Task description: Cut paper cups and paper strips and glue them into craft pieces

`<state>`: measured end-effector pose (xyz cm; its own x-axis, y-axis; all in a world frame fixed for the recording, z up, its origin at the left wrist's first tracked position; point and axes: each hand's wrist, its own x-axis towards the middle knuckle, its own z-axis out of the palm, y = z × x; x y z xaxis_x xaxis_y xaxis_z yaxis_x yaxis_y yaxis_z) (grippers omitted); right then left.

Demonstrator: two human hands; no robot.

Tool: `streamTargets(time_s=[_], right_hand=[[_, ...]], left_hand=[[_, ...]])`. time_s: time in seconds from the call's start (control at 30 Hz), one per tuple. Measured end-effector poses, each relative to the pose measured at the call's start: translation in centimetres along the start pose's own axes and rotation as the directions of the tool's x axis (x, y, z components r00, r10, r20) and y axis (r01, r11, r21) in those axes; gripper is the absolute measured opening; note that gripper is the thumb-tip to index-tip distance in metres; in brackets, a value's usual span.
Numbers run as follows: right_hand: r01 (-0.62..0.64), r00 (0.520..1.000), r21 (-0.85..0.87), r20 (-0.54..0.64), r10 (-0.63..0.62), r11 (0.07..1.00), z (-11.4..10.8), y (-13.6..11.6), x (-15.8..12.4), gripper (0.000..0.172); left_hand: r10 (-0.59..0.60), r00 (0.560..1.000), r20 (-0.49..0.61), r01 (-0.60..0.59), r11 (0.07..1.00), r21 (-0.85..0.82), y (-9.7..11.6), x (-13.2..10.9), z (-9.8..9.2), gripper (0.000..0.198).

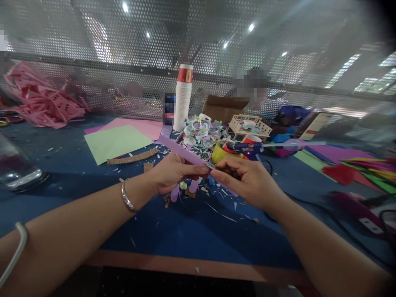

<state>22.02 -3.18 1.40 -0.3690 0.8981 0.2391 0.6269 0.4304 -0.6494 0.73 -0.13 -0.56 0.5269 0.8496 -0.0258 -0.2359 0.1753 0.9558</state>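
My left hand (173, 173) is closed in a pinch on a long purple paper strip (181, 150) that slants up and to the left over the blue table (192, 235). My right hand (247, 177) is closed too, its fingers meeting the left hand's at the strip's near end. A small metallic tip shows between the fingertips; I cannot tell what it is. Purple loops of paper (185, 189) hang under my hands. A silver bangle sits on my left wrist.
Paper scraps litter the table. Behind my hands lie a pile of paper rings (201, 132), a yellow tape roll (221, 152), a glue gun (247, 146), a stack of paper cups (183, 97), green (116, 142) and pink sheets, a cardboard strip (133, 156). Coloured paper (355, 165) and cables lie at right, a perforated screen behind.
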Motion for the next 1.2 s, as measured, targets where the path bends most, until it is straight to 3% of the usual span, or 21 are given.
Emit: streamTargets(time_s=[0.4, 0.67, 0.9, 1.2], right_hand=[[-0.021, 1.000, 0.012, 0.010, 0.021, 1.000, 0.00, -0.10, 0.08, 0.034], [0.020, 1.000, -0.013, 0.000, -0.020, 1.000, -0.03, -0.18, 0.00, 0.035], [0.033, 0.999, -0.013, 0.001, -0.033, 0.999, -0.10, 0.00, 0.10, 0.034], [0.033, 0.999, -0.026, -0.001, -0.033, 0.999, 0.17, -0.02, 0.20, 0.034]], left_hand=[[0.017, 1.000, 0.003, -0.017, 0.999, -0.030, -0.19, 0.06, -0.17, 0.013], [-0.021, 1.000, 0.006, 0.021, 0.999, -0.028, -0.29, 0.21, 0.19, 0.010], [-0.084, 0.994, 0.071, 0.086, 0.996, -0.024, 0.08, 0.09, -0.32, 0.011], [-0.054, 0.998, 0.045, 0.055, 0.998, -0.020, -0.15, 0.00, -0.27, 0.014]])
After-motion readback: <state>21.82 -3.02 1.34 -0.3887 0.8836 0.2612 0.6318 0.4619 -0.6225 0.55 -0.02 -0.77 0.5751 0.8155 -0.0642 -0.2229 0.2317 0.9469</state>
